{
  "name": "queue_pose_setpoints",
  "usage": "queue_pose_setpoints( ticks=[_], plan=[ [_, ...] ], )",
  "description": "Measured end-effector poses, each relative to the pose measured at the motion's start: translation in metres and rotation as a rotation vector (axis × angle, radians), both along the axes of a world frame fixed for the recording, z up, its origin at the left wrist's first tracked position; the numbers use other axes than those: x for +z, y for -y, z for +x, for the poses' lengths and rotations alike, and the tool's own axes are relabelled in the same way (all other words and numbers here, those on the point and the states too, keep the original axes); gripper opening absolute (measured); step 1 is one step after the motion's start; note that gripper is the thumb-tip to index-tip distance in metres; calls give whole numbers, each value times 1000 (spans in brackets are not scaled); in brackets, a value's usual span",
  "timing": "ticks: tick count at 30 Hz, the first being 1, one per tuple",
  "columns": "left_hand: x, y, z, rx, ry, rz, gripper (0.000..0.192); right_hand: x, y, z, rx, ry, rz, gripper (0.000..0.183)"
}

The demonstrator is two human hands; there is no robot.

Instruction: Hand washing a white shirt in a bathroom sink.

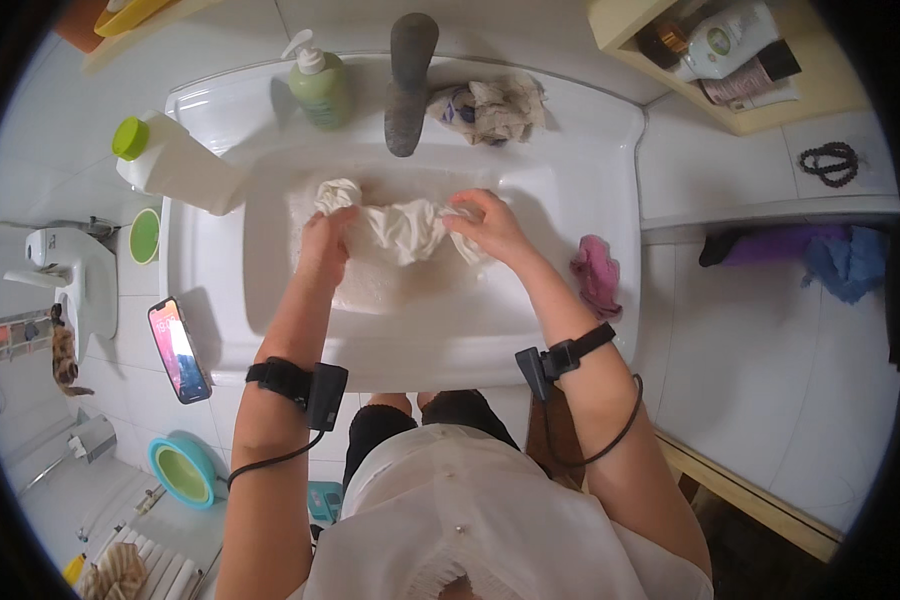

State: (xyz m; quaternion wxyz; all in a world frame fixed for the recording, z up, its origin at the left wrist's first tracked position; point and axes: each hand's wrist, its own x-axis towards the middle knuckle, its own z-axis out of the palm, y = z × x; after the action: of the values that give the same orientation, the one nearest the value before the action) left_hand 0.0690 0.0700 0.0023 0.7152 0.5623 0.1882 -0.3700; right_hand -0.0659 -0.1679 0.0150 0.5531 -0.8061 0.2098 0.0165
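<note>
A wet white cloth (pixel 409 231) stretches between my two hands over the sudsy, cloudy water in the white washbasin (pixel 450 352). My left hand (pixel 328 234) grips its left part, and a bunched end rises above the fingers. The other side of the cloth is held by my right hand (pixel 487 223), thumb and fingers around it. Its middle sags towards the water. Above the cloth, at the back of the basin, stands the grey faucet (pixel 409 90). The palms and parts of the fingers are hidden.
On the back rim are a green pump bottle (pixel 320 90) and a crumpled beige cloth (pixel 487 109). A white bottle with a green cap (pixel 184 165) stands at the left rim, near a phone (pixel 179 351). A pink cloth (pixel 597 277) lies on the right rim. A shelf (pixel 765 116) holds bottles.
</note>
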Motion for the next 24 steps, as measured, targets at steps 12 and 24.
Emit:
queue_pose_setpoints(
  ticks=[12,24],
  plan=[
    [-1,5,-65,218,-341,-57,12,-7,-25,-1,381,-406,-827,83],
    [0,58,-73,284,-449,-628,59,39,-34,16,113,-116,385,33]
  ],
)
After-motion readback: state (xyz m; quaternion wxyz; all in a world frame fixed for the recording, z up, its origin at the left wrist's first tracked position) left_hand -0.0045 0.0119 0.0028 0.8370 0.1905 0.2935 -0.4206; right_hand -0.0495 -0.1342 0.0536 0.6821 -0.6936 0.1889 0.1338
